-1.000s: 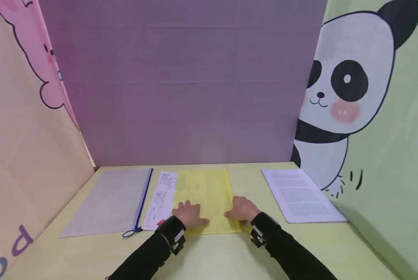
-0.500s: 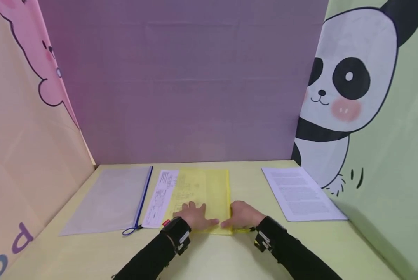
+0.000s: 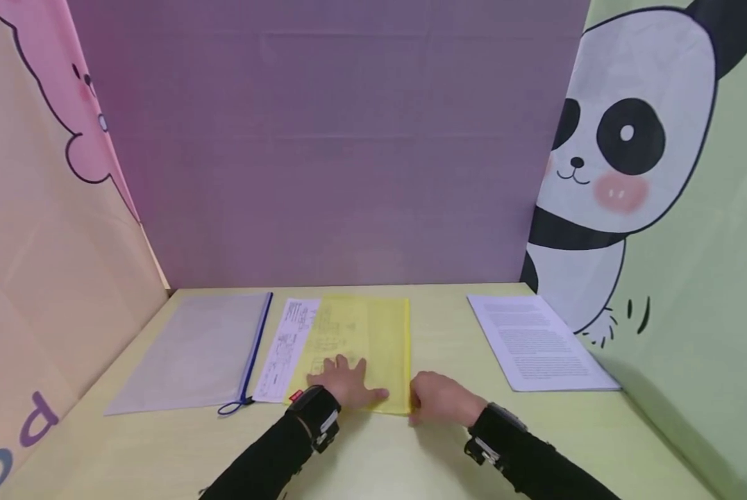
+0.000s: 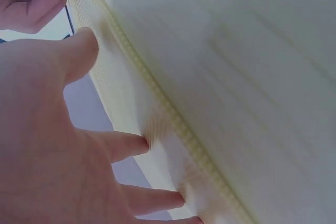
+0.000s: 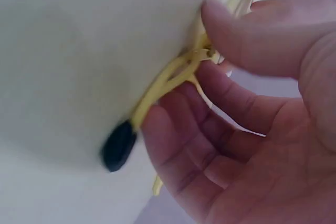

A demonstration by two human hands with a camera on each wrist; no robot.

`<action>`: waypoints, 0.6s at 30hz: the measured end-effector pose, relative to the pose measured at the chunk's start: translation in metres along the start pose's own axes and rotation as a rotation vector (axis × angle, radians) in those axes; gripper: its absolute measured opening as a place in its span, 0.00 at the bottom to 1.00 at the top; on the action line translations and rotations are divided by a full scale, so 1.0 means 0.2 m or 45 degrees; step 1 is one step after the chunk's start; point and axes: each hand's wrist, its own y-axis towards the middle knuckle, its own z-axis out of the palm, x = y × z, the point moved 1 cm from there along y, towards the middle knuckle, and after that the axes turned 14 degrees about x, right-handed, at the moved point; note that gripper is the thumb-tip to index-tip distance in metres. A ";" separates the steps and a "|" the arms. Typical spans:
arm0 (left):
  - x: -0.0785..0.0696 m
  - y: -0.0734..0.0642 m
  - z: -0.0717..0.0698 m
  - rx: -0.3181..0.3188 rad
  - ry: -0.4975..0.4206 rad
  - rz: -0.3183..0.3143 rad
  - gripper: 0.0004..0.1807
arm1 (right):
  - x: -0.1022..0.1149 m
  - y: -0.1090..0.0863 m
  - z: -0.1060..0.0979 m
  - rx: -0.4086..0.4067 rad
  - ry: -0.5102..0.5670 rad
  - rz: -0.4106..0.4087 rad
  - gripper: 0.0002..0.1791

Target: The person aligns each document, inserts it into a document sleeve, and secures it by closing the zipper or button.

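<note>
A yellow translucent zip file bag point(image 3: 382, 333) lies flat on the table. My left hand point(image 3: 347, 384) presses on its near part with fingers spread, and in the left wrist view those fingers touch the bag beside its ribbed zip edge point(image 4: 173, 114). At the near right corner my right hand point(image 3: 443, 399) has curled fingers. The right wrist view shows its thumb and forefinger pinching the zipper pull point(image 5: 206, 54), from which a yellow cord loop with a black end point(image 5: 119, 146) hangs. A printed white sheet point(image 3: 289, 347) shows past the bag's left side; whether it lies inside or beneath, I cannot tell.
On the left lies a clear file bag point(image 3: 189, 354) with a blue zip edge and a cord loop point(image 3: 230, 407). A stack of printed paper point(image 3: 542, 344) is at the right. Walls close in the table point(image 3: 373, 462) at the back and both sides.
The left hand has shifted right across the bag, then stayed nearly still. My right hand has come slightly nearer and right at the corner. The bag's right edge now lies straighter.
</note>
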 end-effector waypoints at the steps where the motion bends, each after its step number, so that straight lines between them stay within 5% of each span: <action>1: 0.00 0.00 0.00 0.001 -0.003 -0.006 0.50 | 0.00 0.00 0.01 0.000 -0.014 -0.013 0.13; 9: 0.00 0.01 0.01 -0.009 0.033 0.002 0.53 | 0.03 0.00 -0.01 0.005 -0.041 -0.127 0.09; 18: 0.03 0.03 0.00 0.012 -0.041 0.183 0.42 | 0.11 0.05 0.00 0.154 0.200 -0.222 0.06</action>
